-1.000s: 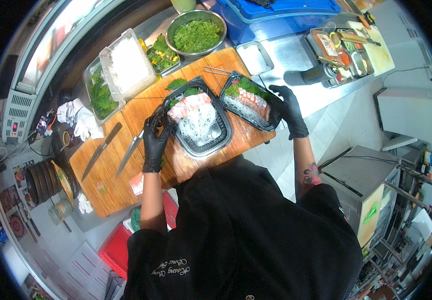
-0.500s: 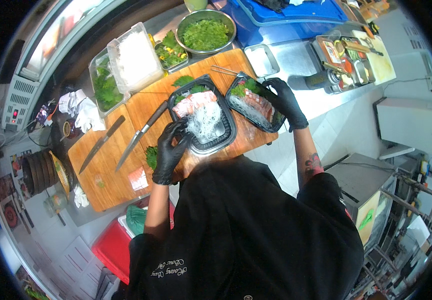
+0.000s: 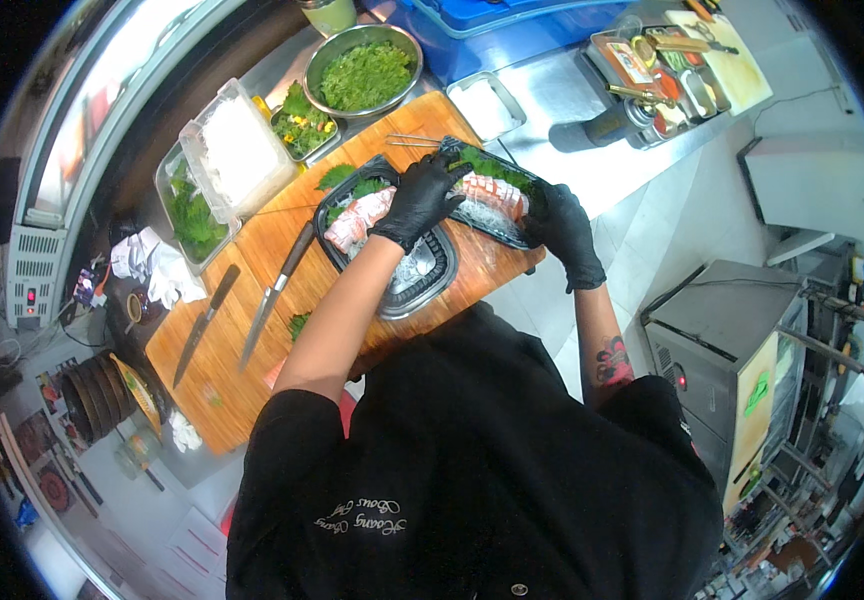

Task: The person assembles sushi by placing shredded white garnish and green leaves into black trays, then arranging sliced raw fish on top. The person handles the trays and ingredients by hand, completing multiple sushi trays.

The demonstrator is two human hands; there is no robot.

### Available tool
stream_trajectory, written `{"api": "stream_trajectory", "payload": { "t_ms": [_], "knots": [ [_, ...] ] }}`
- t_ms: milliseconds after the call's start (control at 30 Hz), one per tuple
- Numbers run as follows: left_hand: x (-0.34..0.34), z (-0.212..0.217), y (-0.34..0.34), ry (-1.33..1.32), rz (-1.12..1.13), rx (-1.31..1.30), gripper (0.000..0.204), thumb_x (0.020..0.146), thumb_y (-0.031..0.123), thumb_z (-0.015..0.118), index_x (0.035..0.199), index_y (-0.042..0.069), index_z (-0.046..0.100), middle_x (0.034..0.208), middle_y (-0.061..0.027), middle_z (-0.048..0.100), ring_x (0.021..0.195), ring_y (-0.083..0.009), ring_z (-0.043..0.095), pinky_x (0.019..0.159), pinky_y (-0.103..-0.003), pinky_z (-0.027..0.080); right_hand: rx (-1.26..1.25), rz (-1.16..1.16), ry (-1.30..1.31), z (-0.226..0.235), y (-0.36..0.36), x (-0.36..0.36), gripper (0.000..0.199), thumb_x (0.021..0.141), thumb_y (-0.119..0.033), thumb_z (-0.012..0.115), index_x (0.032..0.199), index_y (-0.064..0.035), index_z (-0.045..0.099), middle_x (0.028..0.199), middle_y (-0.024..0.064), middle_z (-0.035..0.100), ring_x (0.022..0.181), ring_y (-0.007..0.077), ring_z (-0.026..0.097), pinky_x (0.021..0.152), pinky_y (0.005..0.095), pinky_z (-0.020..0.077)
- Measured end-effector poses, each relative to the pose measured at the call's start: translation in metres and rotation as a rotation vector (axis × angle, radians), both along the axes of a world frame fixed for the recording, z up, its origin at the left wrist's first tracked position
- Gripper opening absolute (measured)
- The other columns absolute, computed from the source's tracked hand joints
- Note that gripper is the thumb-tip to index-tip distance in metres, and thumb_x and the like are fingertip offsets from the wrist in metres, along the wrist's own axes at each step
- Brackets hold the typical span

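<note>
On the wooden cutting board (image 3: 227, 395) are two black plastic trays with sliced pale pink fish, green leaves and white shreds. My black-gloved right hand (image 3: 562, 237) grips the right edge of the right tray (image 3: 490, 231). My left hand (image 3: 422, 200), also gloved, reaches over the other tray and has its fingers curled at the right tray's left side. Sliced fish (image 3: 497, 195) lies in a row between my hands. In the left tray (image 3: 414, 303), the fish (image 3: 359, 218) is partly hidden by my left forearm, as are the white shreds (image 3: 414, 266).
Two knives (image 3: 205, 327) (image 3: 276, 295) lie on the board's left. Metal tweezers (image 3: 414, 139) rest at its far edge. Beyond stand a leaf container (image 3: 195, 218), a white-filled container (image 3: 244, 150), a bowl of greens (image 3: 364, 78), a metal tray (image 3: 489, 107) and a blue bin (image 3: 512, 40).
My left hand has moved from the left tray's white shreds across to the right tray's left side. My right hand stays at the right tray's edge. The whole view has shifted slightly.
</note>
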State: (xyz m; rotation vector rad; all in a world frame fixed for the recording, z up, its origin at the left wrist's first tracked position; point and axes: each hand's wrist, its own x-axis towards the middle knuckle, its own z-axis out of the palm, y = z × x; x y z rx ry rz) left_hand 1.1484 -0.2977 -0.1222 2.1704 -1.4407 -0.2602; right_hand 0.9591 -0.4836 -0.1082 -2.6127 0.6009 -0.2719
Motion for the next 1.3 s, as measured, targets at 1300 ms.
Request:
{"api": "stream_trajectory", "payload": {
  "t_ms": [1300],
  "knots": [
    [-0.037, 0.052, 0.155, 0.589, 0.377, -0.372, 0.032, 0.085, 0.001, 0.069, 0.117, 0.001, 0.064, 0.117, -0.0133, 0.065, 0.113, -0.0260, 0.060, 0.099, -0.035, 0.045, 0.875, -0.042, 0.031, 0.000, -0.057, -0.012, 0.019, 0.085, -0.005, 0.065, 0.104, -0.0067, 0.070, 0.086, -0.0027, 0.065, 0.073, 0.0075, 0.055, 0.065, 0.0236, 0.0446]
  ]
}}
